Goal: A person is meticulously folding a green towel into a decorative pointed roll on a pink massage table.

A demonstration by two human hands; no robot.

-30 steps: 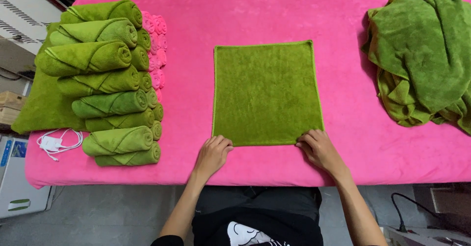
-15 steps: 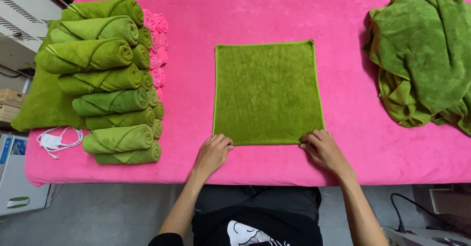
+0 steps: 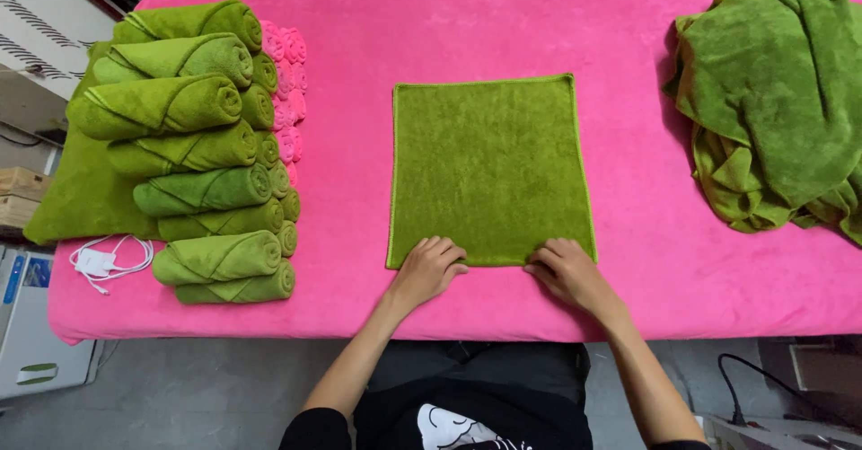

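Looking down from the head camera, I see my left hand (image 3: 426,269) and my right hand (image 3: 564,270) resting side by side on the near hem of the flat green towel (image 3: 489,167), fingers curled over the edge and pressing it to the pink table cover (image 3: 628,297); whether the cloth is actually pinched between fingers and thumb I cannot tell, since the thumbs are tucked under the palms. Compared with a second ago both hands have slid inward along that hem, from the two near corners toward its middle, so they now sit close together with only a small gap between them, while the towel itself has not shifted or creased. I judge that means the spreading and squaring is done and the grip is gathering at the near edge, as it would for starting a roll. The towel lies square and smooth in the middle of the table, its far edge well away from me. To my left, a stack of rolled green towels (image 3: 193,154) sits in a neat column, with rolled pink cloths (image 3: 285,91) just behind them and a white cable with charger (image 3: 103,261) by the near left corner. Far right, a loose heap of green towels (image 3: 772,109) lies crumpled, well apart from my work.
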